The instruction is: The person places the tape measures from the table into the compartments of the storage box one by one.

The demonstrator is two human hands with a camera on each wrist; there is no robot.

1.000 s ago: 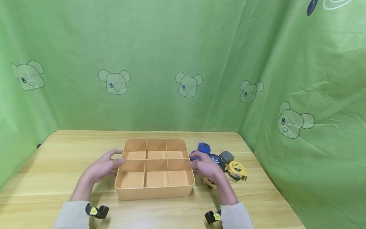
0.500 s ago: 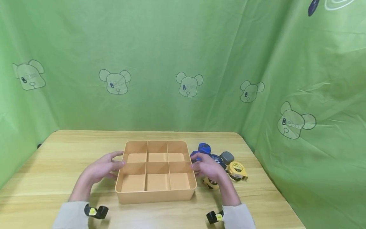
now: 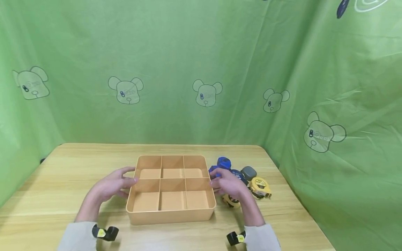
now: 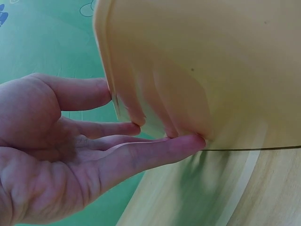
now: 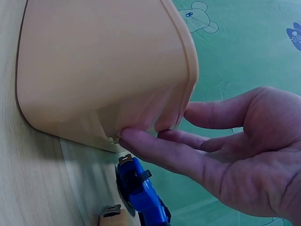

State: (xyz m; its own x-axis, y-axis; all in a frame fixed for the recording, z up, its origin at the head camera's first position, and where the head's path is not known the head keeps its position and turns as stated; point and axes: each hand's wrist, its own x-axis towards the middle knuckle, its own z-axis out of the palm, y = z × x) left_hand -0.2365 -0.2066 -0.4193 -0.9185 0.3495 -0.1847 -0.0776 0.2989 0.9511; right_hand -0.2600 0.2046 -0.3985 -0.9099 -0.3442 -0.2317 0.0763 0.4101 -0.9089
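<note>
A peach-orange storage box (image 3: 169, 219) with several open compartments sits on the table between my two hands. At its left side, my left hand (image 3: 110, 184) grips it with the thumb at the rim and the fingertips against the outer wall (image 4: 225, 94). My right hand (image 3: 230, 184) holds the opposite side the same way, thumb at the rim and fingers on the wall (image 5: 99, 61). All the compartments I see into hold nothing. Close behind the right hand lie several tape measures, a blue one (image 3: 224, 162) among them, partly hidden by that hand.
A yellow tape measure (image 3: 260, 187) and a dark grey one (image 3: 249, 172) lie right of the box, and another yellow one (image 3: 230, 201) is under the right wrist. Green curtain (image 3: 169, 115) hangs behind the wooden table (image 3: 62, 181) and along its right side.
The box has slid slightly toward me with both hands on it, mostly between the first and second frames. Since then it has barely moved. The tape measures stay put.
</note>
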